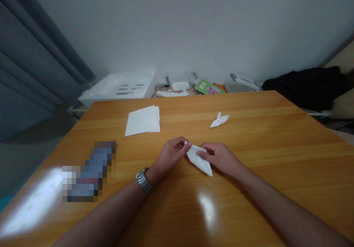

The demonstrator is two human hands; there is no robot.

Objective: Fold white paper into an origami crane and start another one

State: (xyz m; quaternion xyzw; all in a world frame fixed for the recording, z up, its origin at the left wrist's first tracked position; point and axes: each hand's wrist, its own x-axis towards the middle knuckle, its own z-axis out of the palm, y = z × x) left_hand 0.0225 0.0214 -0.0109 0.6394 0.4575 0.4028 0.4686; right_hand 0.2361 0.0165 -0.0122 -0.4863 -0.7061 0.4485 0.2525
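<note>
A white folded paper [198, 160], long and kite-shaped with a pointed near end, is between my two hands above the table. My left hand [174, 153], a metal watch on its wrist, pinches the paper's far left corner between thumb and fingers. On the right edge, my right hand [218, 155] grips it, the thumb on top and the fingers mostly hidden beneath. Beyond my right hand stands a small folded paper bird [219, 120]. A stack of white paper sheets [142, 121] lies farther off to the left.
The wooden table [276, 136] has a pixelated, phone-like object [94, 171] on its left side. Behind the far edge are a white foam tray [124, 84], a green booklet [208, 87], assorted clutter and a black cloth [304, 86] at right.
</note>
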